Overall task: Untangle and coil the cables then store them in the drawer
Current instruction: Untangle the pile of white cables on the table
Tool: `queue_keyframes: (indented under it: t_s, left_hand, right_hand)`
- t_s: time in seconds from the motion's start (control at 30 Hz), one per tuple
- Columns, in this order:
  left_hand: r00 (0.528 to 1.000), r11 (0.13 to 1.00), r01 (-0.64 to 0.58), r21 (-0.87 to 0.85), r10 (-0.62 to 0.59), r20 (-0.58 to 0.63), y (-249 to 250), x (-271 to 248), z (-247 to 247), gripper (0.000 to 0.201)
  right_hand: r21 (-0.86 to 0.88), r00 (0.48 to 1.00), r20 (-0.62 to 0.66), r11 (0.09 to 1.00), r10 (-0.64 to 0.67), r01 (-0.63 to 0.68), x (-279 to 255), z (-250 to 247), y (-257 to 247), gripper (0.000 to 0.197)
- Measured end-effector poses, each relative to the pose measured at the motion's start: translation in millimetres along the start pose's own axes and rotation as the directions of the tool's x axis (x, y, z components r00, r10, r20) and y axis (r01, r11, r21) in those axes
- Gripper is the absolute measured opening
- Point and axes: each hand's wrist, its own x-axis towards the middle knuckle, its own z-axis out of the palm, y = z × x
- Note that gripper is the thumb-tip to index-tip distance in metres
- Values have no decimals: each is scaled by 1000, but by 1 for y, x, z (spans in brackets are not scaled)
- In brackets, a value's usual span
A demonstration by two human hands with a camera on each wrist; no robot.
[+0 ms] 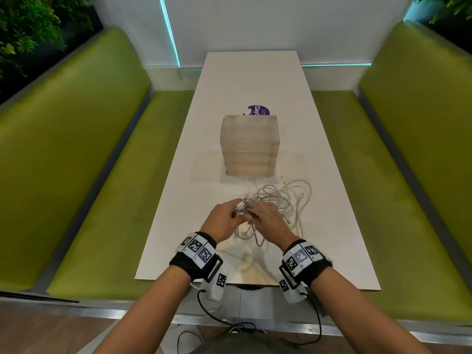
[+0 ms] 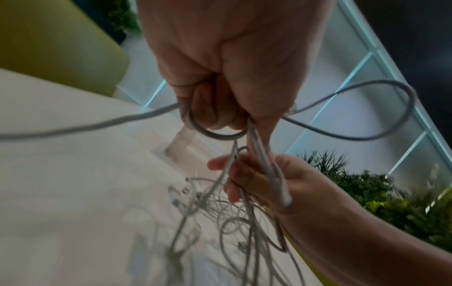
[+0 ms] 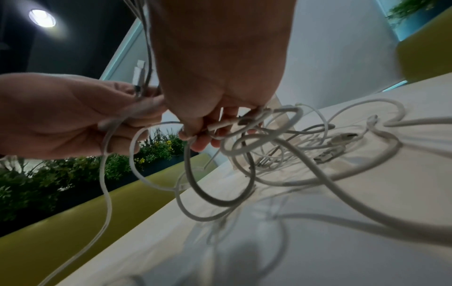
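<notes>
A tangle of white cables [image 1: 283,200] lies on the white table [image 1: 332,226], in front of a translucent drawer unit [image 1: 249,146] whose drawers look shut. My left hand [image 1: 233,209] grips a cable loop [image 2: 215,133] and several strands just above the table, left of the pile. Next to it, my right hand [image 1: 258,213] pinches a cable end [image 3: 220,125] with curled fingers [image 3: 203,143]. In the left wrist view the right hand [image 2: 264,183] holds strands that hang down into the pile. Loose connectors [image 3: 342,138] lie among the loops.
Green upholstered benches [image 1: 84,175] run along both sides of the narrow table. A purple round sticker [image 1: 259,111] sits behind the drawer unit. Plants [image 1: 28,29] stand beyond the bench backs. The table's near edge [image 1: 255,284] is under my wrists.
</notes>
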Motion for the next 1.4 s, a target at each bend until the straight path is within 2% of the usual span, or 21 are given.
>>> queue_keyframes:
  t_s: [0.13, 0.27, 0.37, 0.47, 0.57, 0.67, 0.73, 0.87, 0.9, 0.97, 1.0, 1.07, 1.13, 1.17, 1.3, 1.33, 1.4]
  left_hand:
    - [995, 991, -79, 108, 72, 62, 0, -1, -7, 14]
    - [994, 983, -77, 167, 62, 88, 2, 1, -12, 17]
    - [999, 998, -35, -57, 36, 23, -2, 5, -16, 10]
    - [992, 956, 29, -291, -63, -108, -1, 5, -20, 11]
    - [968, 925, 28, -378, -120, -221, 7, 4, -27, 12]
    - [926, 858, -8, -514, -187, -327, 21, 4, -43, 11]
    - [901, 817, -43, -576, -217, -376, 25, 3, -56, 12]
    - [827, 669, -195, -717, -281, -486, 23, -1, -84, 17]
    - [808, 676, -210, -706, -286, -514, 20, -1, -89, 17]
    - [790, 787, -148, -599, -271, -551, 9, 0, -89, 17]
    - [802, 853, -85, -514, -247, -543, 3, 1, -83, 17]
    - [876, 939, -1, -345, -165, -453, -7, 1, -62, 16]
    - [949, 967, 38, -251, -114, -295, -10, 1, -34, 16]
    - [968, 976, 51, -211, -100, -228, -10, 0, -21, 17]
    - [997, 997, 30, -67, -35, -69, 0, 4, 8, 25]
    - [999, 999, 27, -43, -29, -39, 2, 6, 10, 28]
    - [1000, 1000, -4, 6, 3, 6, 7, 10, 10, 26]
  right_hand:
    - [156, 999, -42, 988, -1, 8, 4, -11, -1, 33]
    - [196, 1000, 15, 981, -2, -1, 5, -7, 5, 38]
    - [177, 984, 154, 978, 86, -113, 8, -12, 4, 23]
    - [-41, 947, 302, 994, 110, -103, 11, -9, 2, 27]
    - [-206, 908, 389, 975, 155, -78, 10, -5, 3, 26]
    - [-260, 879, 429, 960, 209, -101, 5, -2, 9, 25]
    - [-277, 905, 361, 953, 226, -127, 5, 1, 16, 17]
    - [-211, 944, 224, 958, 241, -195, 8, 0, 29, 8]
    - [-152, 953, 185, 965, 239, -213, 8, -1, 32, 9]
    - [12, 973, 79, 976, 216, -218, 9, -4, 36, 11]
    - [95, 979, 44, 974, 201, -205, 9, -4, 36, 11]
    - [203, 987, 22, 966, 161, -162, 11, -3, 33, 12]
    - [275, 989, 41, 950, 141, -147, 13, -3, 28, 10]
    - [312, 990, 45, 940, 134, -141, 13, -5, 25, 15]
    - [401, 992, 44, 907, 119, -126, 7, -13, 14, 48]
    - [425, 992, 54, 897, 112, -125, 7, -15, 13, 46]
    - [470, 992, 73, 874, 102, -125, 8, -18, 13, 29]
